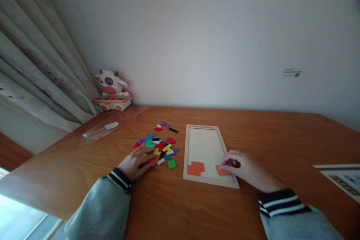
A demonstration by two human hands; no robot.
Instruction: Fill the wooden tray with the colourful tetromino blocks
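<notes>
A pale wooden puzzle tray (189, 146) lies on the brown table in front of me. An orange piece (196, 168) sits in its near left corner. My right hand (247, 169) rests on the tray's near right corner, fingers curled onto a second orange piece (221, 171) lying in the tray. To the left of the tray is a pile of several coloured puzzle pieces (159, 144). My left hand (137, 162) lies flat at the near edge of that pile, fingers stretched over the pieces. A green square piece (171, 164) lies apart beside it.
A cow-shaped toy with a small keyboard (112, 90) stands at the back left against the wall. A clear plastic bag (98, 131) lies on the table's left part. A printed sheet (341, 180) lies at the right edge. Curtains (36, 67) hang on the left.
</notes>
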